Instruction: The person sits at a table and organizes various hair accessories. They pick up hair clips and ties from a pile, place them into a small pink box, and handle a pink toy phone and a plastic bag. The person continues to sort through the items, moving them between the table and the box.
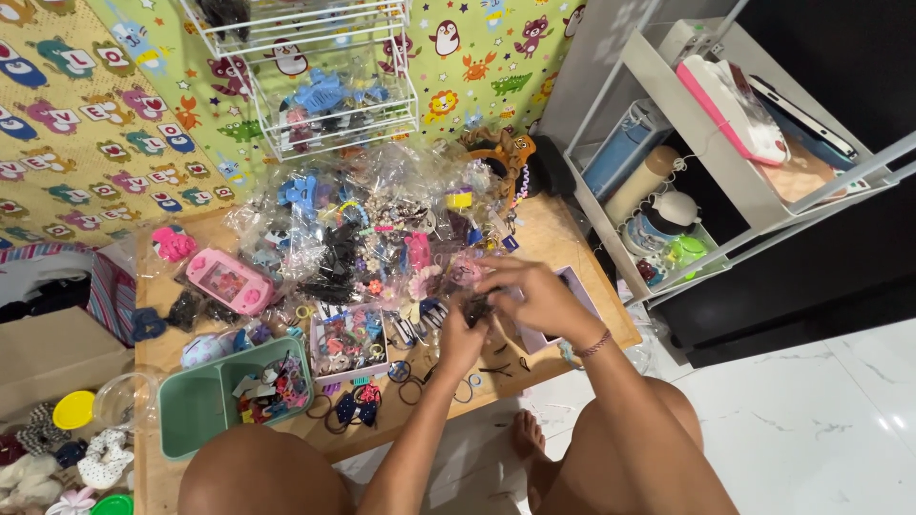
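Over a low wooden desk (563,238), both hands meeting near centre: left hand (462,336) and right hand (534,296) pinching one small dark hair accessory (477,307) between fingertips, each grip closed on it. At 12 o'clock from the hands, a heap of clear bags of hair clips (382,215). At 9 o'clock, a pink toy console (229,279). At 8 o'clock, a green divided box (196,405).

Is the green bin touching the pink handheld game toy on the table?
Apart. The head view shows bare wood and small dark items between the green bin and the pink handheld game toy.
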